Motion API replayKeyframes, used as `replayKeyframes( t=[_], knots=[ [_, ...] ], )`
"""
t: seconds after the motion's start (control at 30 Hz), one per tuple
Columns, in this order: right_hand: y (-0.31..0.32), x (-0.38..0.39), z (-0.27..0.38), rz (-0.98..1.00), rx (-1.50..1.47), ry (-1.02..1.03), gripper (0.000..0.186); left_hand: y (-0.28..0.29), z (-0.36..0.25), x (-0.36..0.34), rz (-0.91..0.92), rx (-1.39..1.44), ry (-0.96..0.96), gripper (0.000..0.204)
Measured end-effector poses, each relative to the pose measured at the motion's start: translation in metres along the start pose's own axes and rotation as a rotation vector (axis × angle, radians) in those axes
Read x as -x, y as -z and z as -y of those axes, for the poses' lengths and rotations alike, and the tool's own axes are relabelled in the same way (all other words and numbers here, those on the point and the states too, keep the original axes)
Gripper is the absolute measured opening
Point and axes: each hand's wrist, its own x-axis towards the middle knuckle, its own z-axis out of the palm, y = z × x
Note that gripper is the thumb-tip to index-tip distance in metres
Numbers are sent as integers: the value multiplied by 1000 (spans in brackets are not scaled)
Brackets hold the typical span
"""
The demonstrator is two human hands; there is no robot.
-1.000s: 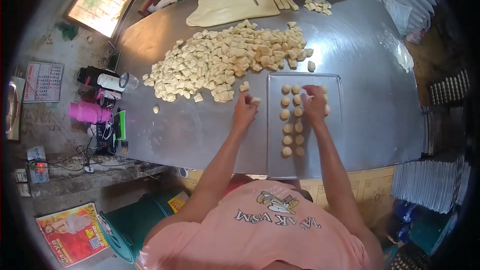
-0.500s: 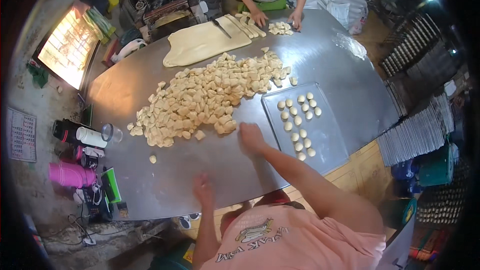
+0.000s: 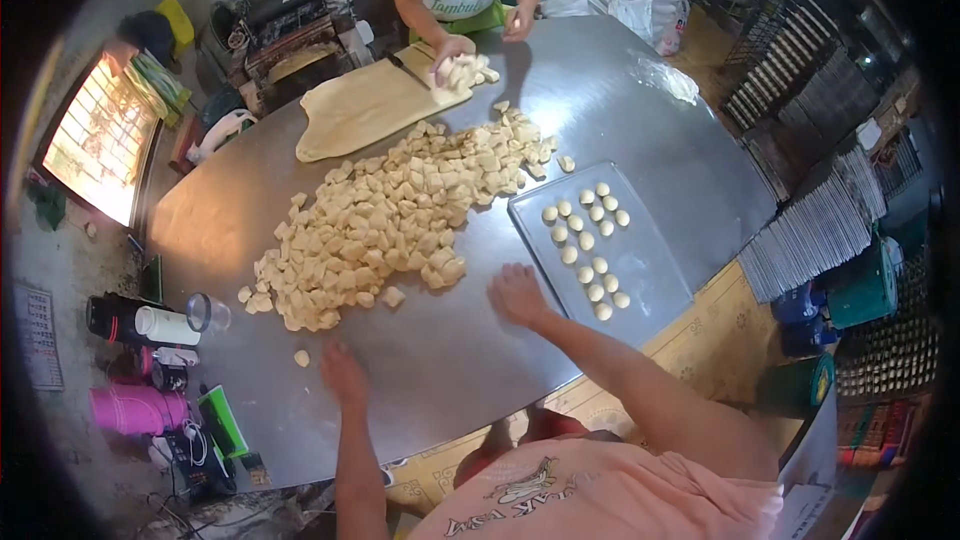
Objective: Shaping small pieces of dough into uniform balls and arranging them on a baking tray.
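My right hand (image 3: 517, 293) rests low over the metal table, its fingers spread, between the dough pile and the tray's left edge; whatever is under its palm is hidden. Closer to the left, my left hand (image 3: 343, 375) is smeared by motion, so its fingers do not show clearly. Beside it lies a single dough piece (image 3: 302, 358). A large heap of cut dough pieces (image 3: 375, 225) spreads across the middle of the table. On the grey baking tray (image 3: 650, 255) sit several round dough balls (image 3: 586, 240) in uneven rows.
Across the table (image 3: 420, 370), a co-worker's hand (image 3: 455, 48) handles cut dough pieces at the end of a flat dough sheet (image 3: 350, 115). Flasks (image 3: 165, 326) and a pink container (image 3: 138, 410) line the left edge. Stacked trays (image 3: 815, 230) stand at right.
My left hand has moved left toward the single dough piece. My right hand has drawn slightly away from the heap, its fingers spreading. The co-worker has shifted cut pieces leftward to the dough sheet.
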Motion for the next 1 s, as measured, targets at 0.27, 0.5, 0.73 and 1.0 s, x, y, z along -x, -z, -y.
replayKeyframes(
  t=[0.27,0.5,0.73,1.0],
  knots=[
    [16,83,53,104,-49,-146,28,9,-8,147,155,-142,-157,20],
    [-8,-2,20,30,-88,204,22,-8,30,28,3,-111,-159,16],
    [42,95,28,145,-75,-60,23,19,1,194,-10,-528,-155,22],
    [-3,-6,41,88,-76,287,24,-11,39,44,-3,-174,-65,26]
  ],
)
